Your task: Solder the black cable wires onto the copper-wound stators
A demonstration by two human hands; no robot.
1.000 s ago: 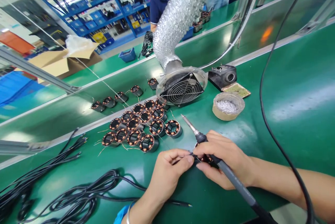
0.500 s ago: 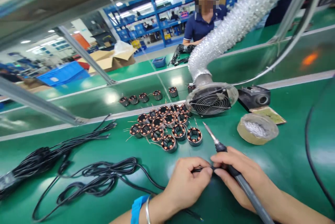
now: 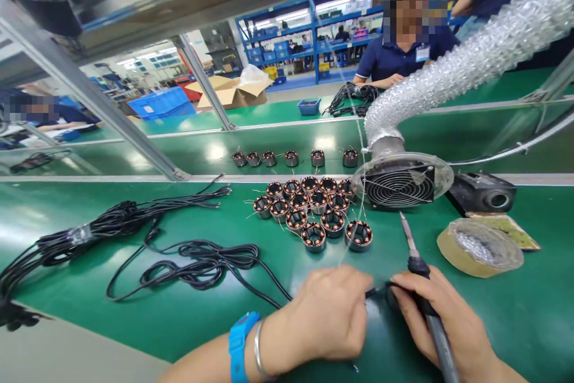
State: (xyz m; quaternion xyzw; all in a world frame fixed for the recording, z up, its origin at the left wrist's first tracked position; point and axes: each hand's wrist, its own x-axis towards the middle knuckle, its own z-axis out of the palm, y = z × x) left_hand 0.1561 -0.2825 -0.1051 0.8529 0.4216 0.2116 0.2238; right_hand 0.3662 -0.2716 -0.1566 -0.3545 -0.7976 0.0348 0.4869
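My left hand [image 3: 327, 311] is closed around a black cable [image 3: 379, 291], its knuckles turned up. A short stretch of that cable shows between my two hands. My right hand [image 3: 448, 317] holds a soldering iron [image 3: 418, 264] with the tip pointing up and away, while its thumb and forefinger pinch the cable's other part. Just beyond the tip is a ring-shaped motor stator [image 3: 359, 236] with copper windings. More wound stators [image 3: 296, 220] stand grouped to its left, thin wire ends sticking out. Coloured wire ends [image 3: 356, 367] show below my left hand.
A fume fan [image 3: 398, 187] on a silver duct [image 3: 448, 72] stands behind the stators. At right are a round tub [image 3: 479, 245] and a black holder [image 3: 487, 192]. Coiled black cable [image 3: 201, 263] and a cable bundle [image 3: 103, 221] lie left. A co-worker [image 3: 408, 54] sits opposite.
My left hand has rolled over, knuckles up, and my hands have drawn slightly apart, exposing more cable between them. The camera view has turned left and levelled.
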